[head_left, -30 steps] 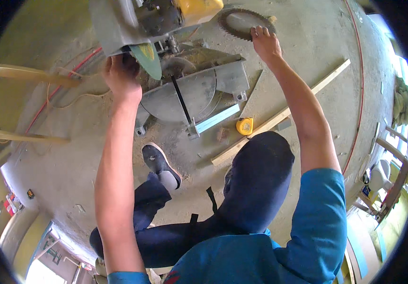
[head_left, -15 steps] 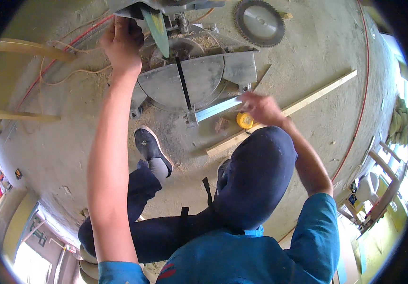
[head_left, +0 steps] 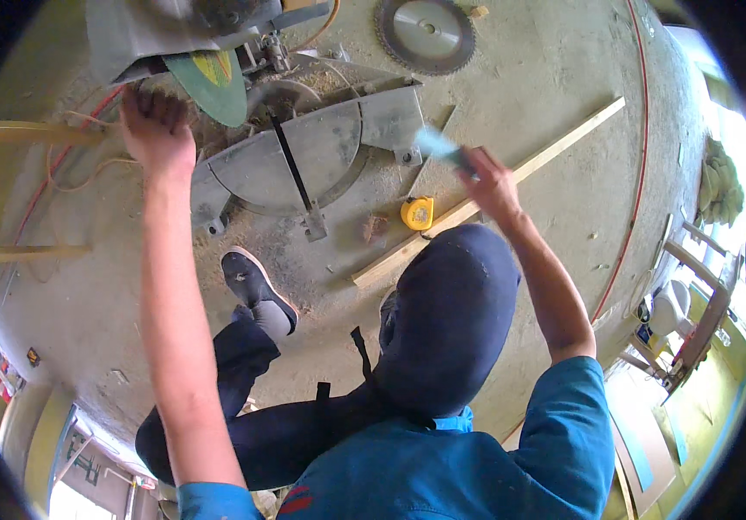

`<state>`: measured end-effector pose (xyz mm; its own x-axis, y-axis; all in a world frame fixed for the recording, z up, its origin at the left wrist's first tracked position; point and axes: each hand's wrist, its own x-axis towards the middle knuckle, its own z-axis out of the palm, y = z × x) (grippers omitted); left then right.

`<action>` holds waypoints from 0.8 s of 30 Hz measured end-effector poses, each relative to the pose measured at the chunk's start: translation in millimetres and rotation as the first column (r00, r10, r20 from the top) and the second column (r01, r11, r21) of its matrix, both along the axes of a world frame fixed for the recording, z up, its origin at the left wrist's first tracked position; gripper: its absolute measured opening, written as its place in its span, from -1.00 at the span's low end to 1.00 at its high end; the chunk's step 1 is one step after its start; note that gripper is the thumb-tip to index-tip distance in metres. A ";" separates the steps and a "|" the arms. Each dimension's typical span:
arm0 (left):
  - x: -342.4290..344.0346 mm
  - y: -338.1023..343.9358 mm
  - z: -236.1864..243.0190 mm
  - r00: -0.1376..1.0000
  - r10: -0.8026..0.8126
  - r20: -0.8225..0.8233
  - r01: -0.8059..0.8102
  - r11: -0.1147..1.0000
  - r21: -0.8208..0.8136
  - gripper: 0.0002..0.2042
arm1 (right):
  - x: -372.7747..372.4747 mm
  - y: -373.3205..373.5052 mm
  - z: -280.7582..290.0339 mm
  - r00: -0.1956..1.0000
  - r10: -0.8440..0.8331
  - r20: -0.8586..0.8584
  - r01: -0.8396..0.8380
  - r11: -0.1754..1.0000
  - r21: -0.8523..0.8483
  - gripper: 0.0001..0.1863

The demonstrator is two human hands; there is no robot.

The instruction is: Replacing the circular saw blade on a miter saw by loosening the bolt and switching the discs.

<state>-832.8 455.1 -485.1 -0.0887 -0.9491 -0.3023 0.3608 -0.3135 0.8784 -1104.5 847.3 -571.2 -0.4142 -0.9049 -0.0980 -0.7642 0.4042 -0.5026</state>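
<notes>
Knees bent, the person crouches on the concrete floor (head_left: 555, 78). Right hand (head_left: 487, 182) grips a blurred pale-blue flat tool (head_left: 436, 146), its long axis running up-left toward the miter saw base (head_left: 304, 156), above a yellow tape measure (head_left: 418, 212) and wooden strip (head_left: 494, 186). Farther off, left hand (head_left: 156, 130) is closed against the saw's underside beside the green guard (head_left: 213, 82). Loose circular blade (head_left: 425, 33) lies beyond.

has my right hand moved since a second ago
Yes. The right hand has left the loose circular saw blade and come back toward the yellow tape measure, now gripping a pale blue tool.
</notes>
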 end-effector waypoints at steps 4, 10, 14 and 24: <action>61.5 10.3 -46.7 0.988 0.022 0.156 -0.036 0.995 0.089 -0.69 | -60.6 -8.8 -10.2 0.824 -0.559 0.093 0.527 0.816 0.238 -0.53; 150.9 -15.8 -62.1 0.897 0.090 0.433 -0.101 0.995 0.002 -0.77 | 9.0 44.8 -55.6 0.937 -0.207 0.282 0.124 0.950 0.285 -0.60; 196.1 -36.8 -100.1 0.668 -0.029 0.744 0.042 0.999 0.002 -0.66 | 98.8 37.9 -43.2 0.967 -0.083 0.242 0.013 0.961 0.278 -0.07; 183.0 -49.0 -86.7 0.428 -0.338 0.838 0.458 0.881 0.121 -0.39 | 94.8 -15.3 -58.9 0.948 -0.222 0.227 0.073 0.847 0.526 -0.35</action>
